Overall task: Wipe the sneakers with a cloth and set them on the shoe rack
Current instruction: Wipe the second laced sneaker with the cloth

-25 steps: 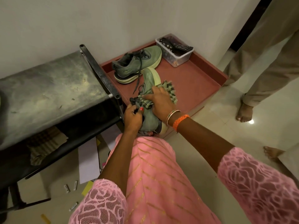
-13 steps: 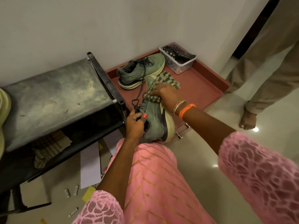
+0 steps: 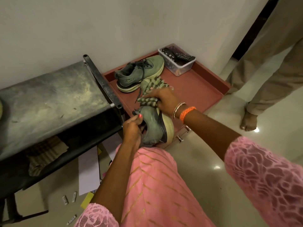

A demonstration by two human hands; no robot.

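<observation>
Sneakers first: neither of the two green ones has reached the shoe rack (image 3: 49, 95), whose dusty top shelf at my far left carries no green sneaker in this view. Something pale sits at its left edge, too cropped for me to name. Moving right, my left hand (image 3: 132, 128) is curled round the heel collar of the held sneaker (image 3: 154, 126), steadying it on its side just beside the rack's end. My right hand (image 3: 164, 99) has its fingers closed over the striped cloth (image 3: 152, 94), pressing it against the toe end of that sneaker, so I judge the wiping of this one to be under way, not finished. Behind it the second sneaker (image 3: 141, 74) rests upright in the red tray (image 3: 205, 89), apart from the cloth; whether it has been wiped I cannot tell. Further right in the tray stands a clear plastic box (image 3: 180, 66) with remotes in it. Left to do: finish wiping, then set both on the rack.
</observation>
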